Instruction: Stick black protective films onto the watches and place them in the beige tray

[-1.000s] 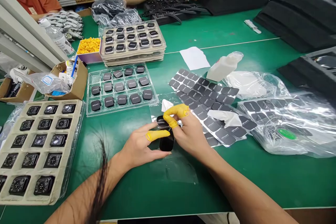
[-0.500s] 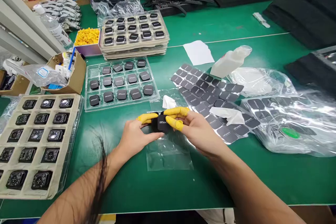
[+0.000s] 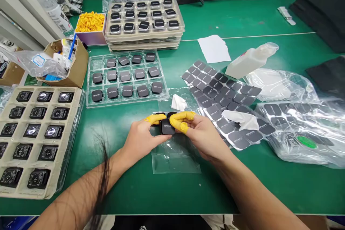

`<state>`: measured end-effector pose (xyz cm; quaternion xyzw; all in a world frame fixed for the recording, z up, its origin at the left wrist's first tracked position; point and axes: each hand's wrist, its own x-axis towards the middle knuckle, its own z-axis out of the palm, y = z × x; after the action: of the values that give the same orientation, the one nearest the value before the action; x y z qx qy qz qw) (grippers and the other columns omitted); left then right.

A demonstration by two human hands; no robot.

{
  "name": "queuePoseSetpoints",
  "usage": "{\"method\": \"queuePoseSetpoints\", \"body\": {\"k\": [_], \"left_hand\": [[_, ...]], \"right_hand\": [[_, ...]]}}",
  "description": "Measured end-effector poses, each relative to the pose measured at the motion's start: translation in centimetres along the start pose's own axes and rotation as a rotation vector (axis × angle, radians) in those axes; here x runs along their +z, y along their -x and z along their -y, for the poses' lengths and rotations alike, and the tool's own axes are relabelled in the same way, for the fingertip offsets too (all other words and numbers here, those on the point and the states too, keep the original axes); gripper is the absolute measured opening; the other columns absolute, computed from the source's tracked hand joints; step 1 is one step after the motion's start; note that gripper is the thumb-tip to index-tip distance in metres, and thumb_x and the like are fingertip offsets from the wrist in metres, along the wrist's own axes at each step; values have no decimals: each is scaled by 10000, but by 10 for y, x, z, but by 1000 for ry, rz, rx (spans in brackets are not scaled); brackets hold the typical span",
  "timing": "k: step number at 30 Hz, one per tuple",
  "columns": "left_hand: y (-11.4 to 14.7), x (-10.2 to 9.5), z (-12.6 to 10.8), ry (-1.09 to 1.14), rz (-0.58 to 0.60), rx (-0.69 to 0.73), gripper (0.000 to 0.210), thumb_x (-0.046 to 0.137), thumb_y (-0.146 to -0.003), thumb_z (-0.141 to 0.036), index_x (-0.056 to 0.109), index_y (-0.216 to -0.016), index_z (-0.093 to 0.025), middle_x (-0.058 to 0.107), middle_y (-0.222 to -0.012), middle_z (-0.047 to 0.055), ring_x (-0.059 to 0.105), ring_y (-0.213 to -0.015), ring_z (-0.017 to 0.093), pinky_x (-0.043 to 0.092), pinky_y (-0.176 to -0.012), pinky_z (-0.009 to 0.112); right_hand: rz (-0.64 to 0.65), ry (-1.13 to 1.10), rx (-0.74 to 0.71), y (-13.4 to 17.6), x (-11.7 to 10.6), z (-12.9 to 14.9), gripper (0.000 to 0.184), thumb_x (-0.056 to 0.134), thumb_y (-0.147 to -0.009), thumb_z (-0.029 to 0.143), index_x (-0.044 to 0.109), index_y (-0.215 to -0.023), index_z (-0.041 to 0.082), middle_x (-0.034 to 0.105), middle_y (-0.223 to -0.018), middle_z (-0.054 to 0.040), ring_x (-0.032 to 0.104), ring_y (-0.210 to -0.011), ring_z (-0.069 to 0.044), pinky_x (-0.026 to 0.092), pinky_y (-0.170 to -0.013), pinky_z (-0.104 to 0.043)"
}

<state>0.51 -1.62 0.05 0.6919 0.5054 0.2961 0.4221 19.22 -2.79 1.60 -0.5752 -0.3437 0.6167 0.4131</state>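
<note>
Squares point(image 3: 127, 91) fill ten o'clock's clear tray point(image 3: 121, 101), with one slot point(image 3: 97, 64) left; right hand point(image 3: 201, 134) and left hand point(image 3: 139, 137) pinch another square point(image 3: 167, 129).

My finger covers point(image 3: 156, 118) are bright yellow, and the square piece point(image 3: 167, 128) I hold is black with pale lettering. My table point(image 3: 167, 197) is plain green. To me the stickers point(image 3: 208, 102) look charcoal, the bottle point(image 3: 244, 63) milky white, the watch tray point(image 3: 77, 99) cream, the pen point(image 3: 72, 47) blue, and the box point(image 3: 91, 38) of yellow bits point(image 3: 91, 22) pale purple along its side.
</note>
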Motion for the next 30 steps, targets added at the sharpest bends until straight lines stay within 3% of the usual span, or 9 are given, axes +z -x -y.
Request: {"method": "queuePoseSetpoints", "body": {"k": [30], "left_hand": [[1, 0, -2, -28, -18, 16, 416, 827, -740, -262, 729, -1144, -260, 792, -1078, -17, 756, -959, 194, 608, -928, 315]], "right_hand": [[-2, 74, -13, 0, 3, -6, 386, 891, -647, 488, 760, -888, 216, 751, -963, -61, 693, -890, -226, 542, -841, -385]]}}
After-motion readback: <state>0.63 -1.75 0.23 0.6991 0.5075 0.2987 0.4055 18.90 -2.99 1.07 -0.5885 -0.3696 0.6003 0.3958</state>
